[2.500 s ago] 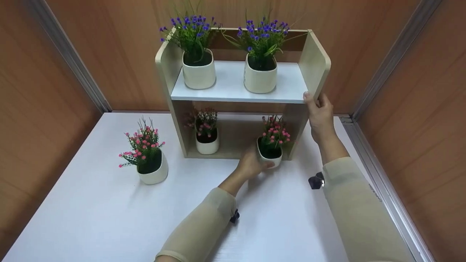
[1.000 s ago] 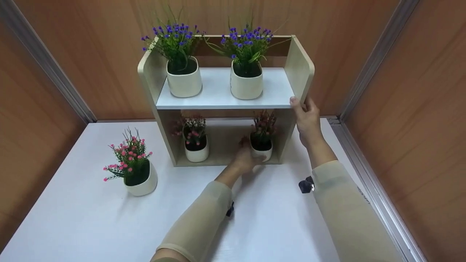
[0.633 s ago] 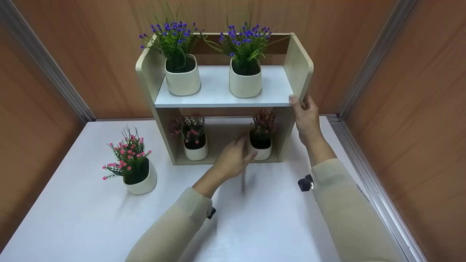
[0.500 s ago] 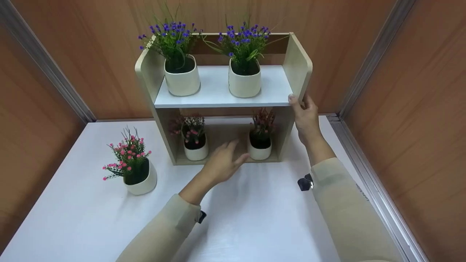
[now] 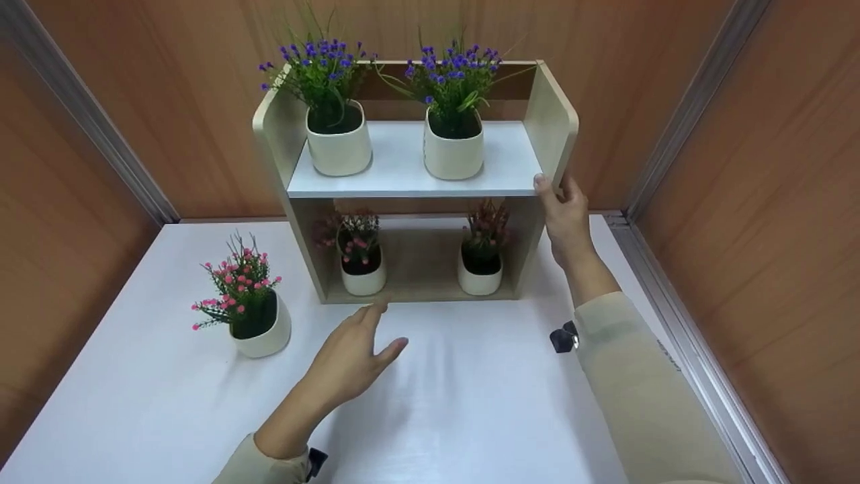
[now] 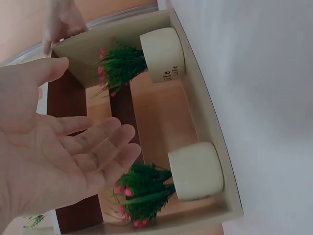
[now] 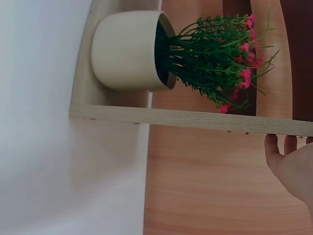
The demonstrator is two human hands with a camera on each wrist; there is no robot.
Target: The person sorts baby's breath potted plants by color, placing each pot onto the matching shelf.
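My left hand [image 5: 346,356] is held over the white table in front of the shelf, fingers extended, thumb apart, nothing in it. At the shelf's right side, my right hand [image 5: 568,218] grips the side panel, its thumb at the front corner of the upper board. The small two-tier wooden shelf [image 5: 420,294] bears potted plants on both levels. On the lower level stand a right pink-flowered potted plant [image 5: 481,279] and a left one [image 5: 363,277]. A third pink-flowered potted plant [image 5: 265,333] stands on the table, left of the shelf.
Two purple-flowered potted plants, a left one [image 5: 340,149] and a right one [image 5: 453,154], stand on the white upper board. Wood-grain panels [image 5: 759,188] with metal strips enclose the table [image 5: 470,403] at the back and sides.
My left hand moved the right pink-flowered potted plant back onto the lower level, let go, and drew away left and toward me. My right hand stayed on the shelf.
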